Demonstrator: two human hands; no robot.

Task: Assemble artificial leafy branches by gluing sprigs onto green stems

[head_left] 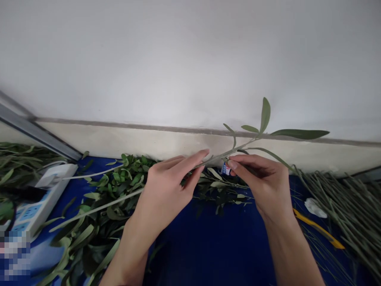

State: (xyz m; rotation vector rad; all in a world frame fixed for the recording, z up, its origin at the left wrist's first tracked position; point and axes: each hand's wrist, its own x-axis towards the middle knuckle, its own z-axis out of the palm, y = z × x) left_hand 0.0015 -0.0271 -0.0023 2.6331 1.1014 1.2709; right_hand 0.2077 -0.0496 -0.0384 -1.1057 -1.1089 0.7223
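A long leafy branch (230,151) slants across in front of me, its pale bare stem running down to the lower left and its green leaves spreading at the upper right. My left hand (172,186) is closed round the stem near the middle, with thumb and forefinger on either side of it. Just below the stem, my right hand (262,174) pinches a small leaf at the side of the branch; its fingers partly hide that leaf. Behind the fingertips shows a small blue, white and red printed item (226,169), mostly covered.
Cut leafy sprigs (110,214) are heaped at the left, beside a white power strip (49,194) with a cord. Bare stems (345,210) lie in a pile at the right, near a yellow-handled tool (320,228) and crumpled white tissue (315,207). A wall (190,71) rises behind the blue surface (208,246).
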